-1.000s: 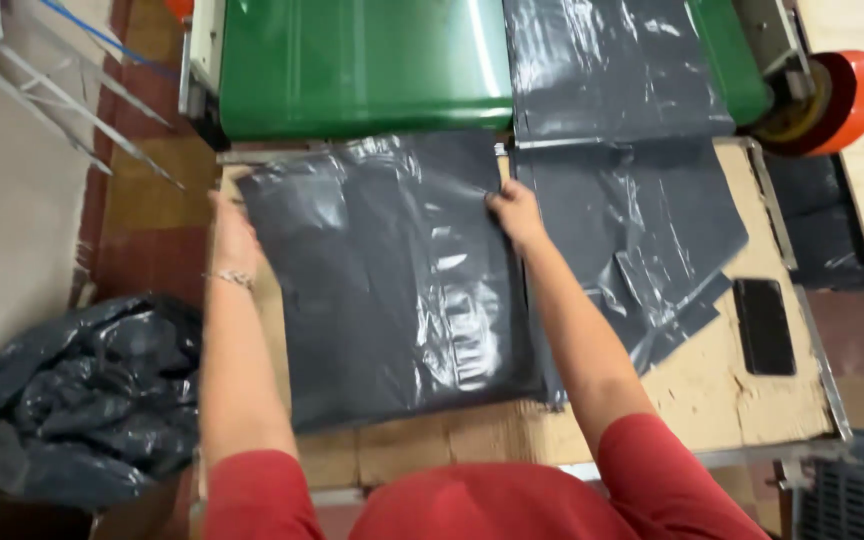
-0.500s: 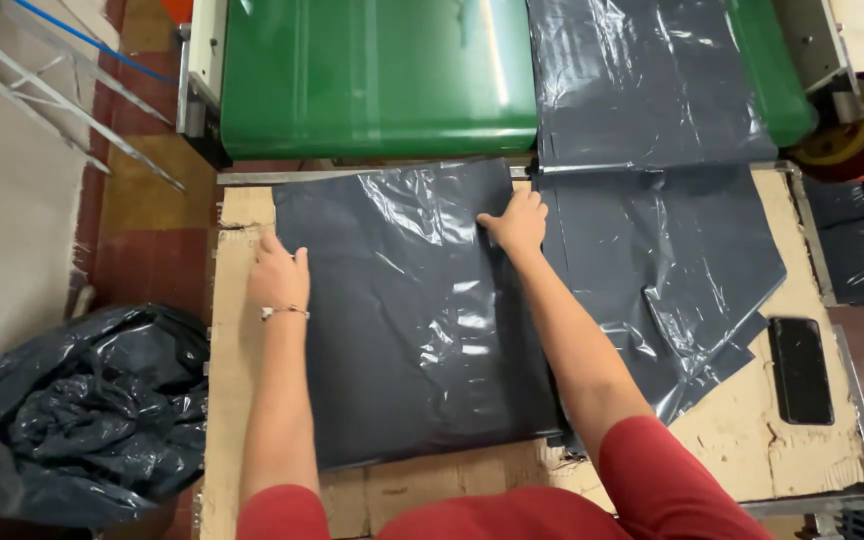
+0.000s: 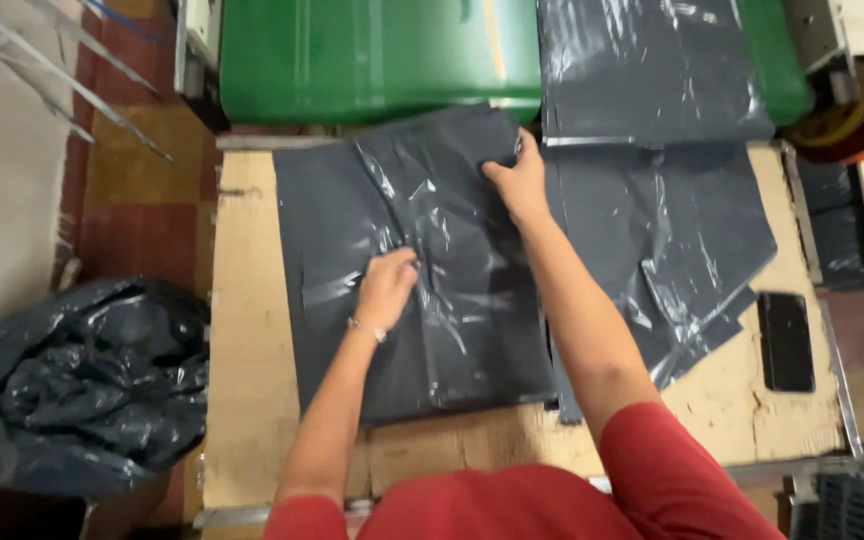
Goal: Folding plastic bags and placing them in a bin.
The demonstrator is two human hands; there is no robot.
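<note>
A stack of dark grey plastic bags lies flat on a wooden table. My left hand is on the middle of the top bag, with its fingers curled into the plastic, which wrinkles around them. My right hand pinches the bag's upper right edge, near the green conveyor belt. Both arms wear red sleeves.
A second grey bag lies on the belt at the right, and more loose grey bags are spread over the table's right side. A black phone lies near the right edge. A heap of dark bags sits on the floor at the left.
My left hand has moved from the bag's left edge to its middle, and the plastic has wrinkled there. My right hand stays at the upper right edge.
</note>
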